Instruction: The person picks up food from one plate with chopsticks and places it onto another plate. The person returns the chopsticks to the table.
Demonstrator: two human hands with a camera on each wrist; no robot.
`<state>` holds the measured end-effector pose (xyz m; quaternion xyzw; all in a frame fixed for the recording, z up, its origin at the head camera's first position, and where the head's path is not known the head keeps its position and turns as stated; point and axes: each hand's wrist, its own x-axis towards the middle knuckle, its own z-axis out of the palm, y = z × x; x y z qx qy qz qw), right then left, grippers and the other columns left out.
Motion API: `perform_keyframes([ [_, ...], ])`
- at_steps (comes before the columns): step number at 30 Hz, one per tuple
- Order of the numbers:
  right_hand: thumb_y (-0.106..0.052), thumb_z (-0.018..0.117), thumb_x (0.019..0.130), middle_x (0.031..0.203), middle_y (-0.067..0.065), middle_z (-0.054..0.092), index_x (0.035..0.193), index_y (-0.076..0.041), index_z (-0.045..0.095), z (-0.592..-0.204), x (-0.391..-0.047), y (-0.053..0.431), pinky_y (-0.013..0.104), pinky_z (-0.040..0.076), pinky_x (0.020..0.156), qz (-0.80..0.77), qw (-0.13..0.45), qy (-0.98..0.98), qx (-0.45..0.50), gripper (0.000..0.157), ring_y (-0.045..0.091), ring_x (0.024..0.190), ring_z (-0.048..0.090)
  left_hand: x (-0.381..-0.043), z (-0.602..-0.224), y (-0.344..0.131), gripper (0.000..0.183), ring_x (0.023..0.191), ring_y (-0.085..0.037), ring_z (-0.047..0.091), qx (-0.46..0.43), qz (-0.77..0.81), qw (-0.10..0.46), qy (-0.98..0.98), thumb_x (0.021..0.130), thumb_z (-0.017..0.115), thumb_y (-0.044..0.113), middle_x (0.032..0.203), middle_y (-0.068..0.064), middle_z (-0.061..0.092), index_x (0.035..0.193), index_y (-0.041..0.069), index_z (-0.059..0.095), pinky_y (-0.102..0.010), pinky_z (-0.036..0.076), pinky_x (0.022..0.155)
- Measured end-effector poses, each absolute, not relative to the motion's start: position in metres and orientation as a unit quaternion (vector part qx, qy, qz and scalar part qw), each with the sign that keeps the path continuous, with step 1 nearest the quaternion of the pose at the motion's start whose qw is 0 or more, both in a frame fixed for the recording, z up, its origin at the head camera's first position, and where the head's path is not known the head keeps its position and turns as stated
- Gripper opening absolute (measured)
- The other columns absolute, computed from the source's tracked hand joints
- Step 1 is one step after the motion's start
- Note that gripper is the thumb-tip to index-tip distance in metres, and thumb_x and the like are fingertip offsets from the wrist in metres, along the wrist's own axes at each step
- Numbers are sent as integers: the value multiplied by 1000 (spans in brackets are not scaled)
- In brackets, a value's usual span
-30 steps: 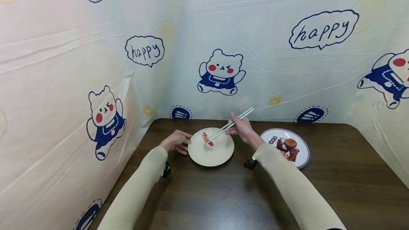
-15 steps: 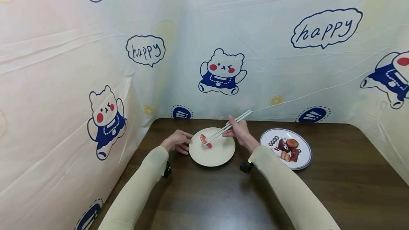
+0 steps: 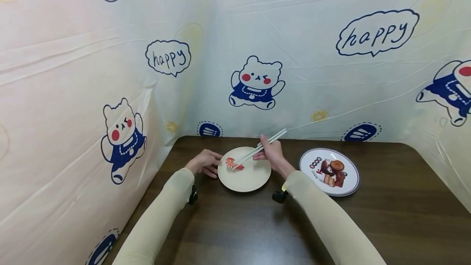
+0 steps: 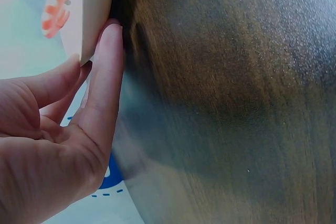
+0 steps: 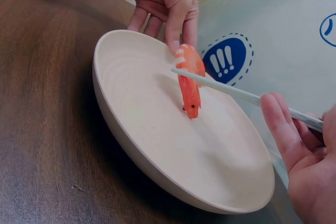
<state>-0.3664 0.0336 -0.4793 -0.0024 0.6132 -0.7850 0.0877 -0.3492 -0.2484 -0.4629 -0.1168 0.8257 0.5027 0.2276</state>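
Note:
A shrimp, orange-red with pale bands and dark eye dots, is between the tips of a pair of pale chopsticks. My right hand holds these from the right. In the right wrist view the shrimp overlaps the far side of a cream plate and a shadow falls below it. My left hand pinches that plate's left rim. Its thumb lies on the edge and a finger along the outer wall, as the left hand in the left wrist view shows.
A white printed plate, with a dark rim and food pictures, lies right of my right wrist. Both plates are on a dark wooden table. A patterned curtain stands along the back, left and right.
My right hand has moved left with the chopsticks and the shrimp. The shrimp has turned and now lies closer to the plate's left rim. My left hand keeps its hold there.

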Motion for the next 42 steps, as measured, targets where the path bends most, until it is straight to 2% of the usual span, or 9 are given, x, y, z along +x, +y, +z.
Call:
perform_keyframes([
  [7, -31, 48, 115, 89, 30, 72, 108, 9, 59, -479, -362, 31, 39, 67, 67, -779, 79, 622, -4, 42, 22, 60, 75, -349, -464, -248, 42, 72, -23, 72, -116, 501, 228, 827, 105, 63, 5, 114, -17, 72, 146, 2, 61, -40, 67, 71],
  [17, -33, 49, 114, 82, 23, 73, 115, 14, 58, -482, -363, 31, 37, 67, 66, -771, 80, 632, 2, 48, 21, 60, 75, -347, -465, -247, 42, 70, -22, 71, -115, 503, 226, 826, 105, 63, 5, 113, -17, 72, 146, 1, 61, -40, 67, 70],
  [42, -35, 50, 114, 81, 20, 72, 118, 15, 58, -482, -370, 33, 39, 67, 65, -763, 76, 642, 11, 51, 23, 60, 75, -348, -461, -247, 44, 70, -23, 71, -122, 501, 226, 827, 103, 66, 5, 108, -18, 71, 146, 2, 61, -41, 67, 69],
])
